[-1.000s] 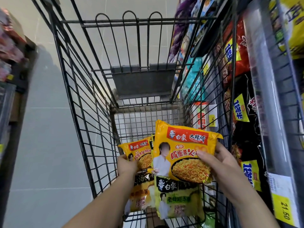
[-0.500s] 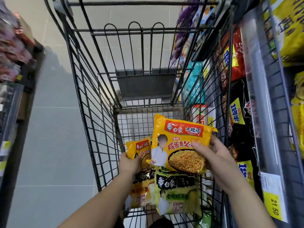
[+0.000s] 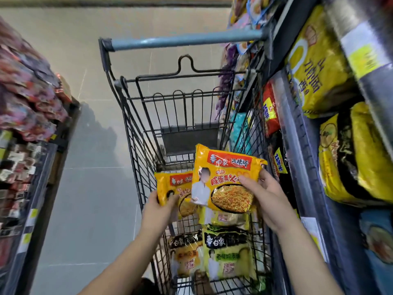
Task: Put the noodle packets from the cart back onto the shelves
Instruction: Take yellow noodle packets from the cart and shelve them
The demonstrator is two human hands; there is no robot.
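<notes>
Two orange noodle packets above the cart [image 3: 136, 128], one [image 3: 225, 177] in the right grip [image 3: 268, 196], one [image 3: 172, 188] in the left grip [image 3: 159, 207].

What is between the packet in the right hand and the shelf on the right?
In the head view, only the cart's wire side wall stands between the orange noodle packet in the right hand and the shelf.

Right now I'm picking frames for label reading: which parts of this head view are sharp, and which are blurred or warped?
Head view: the orange packet in the right hand is sharp, print legible; the left shelf goods are smeared; the right shelf rail bends from wide-angle distortion; glare washes the blue cart handle.
</notes>
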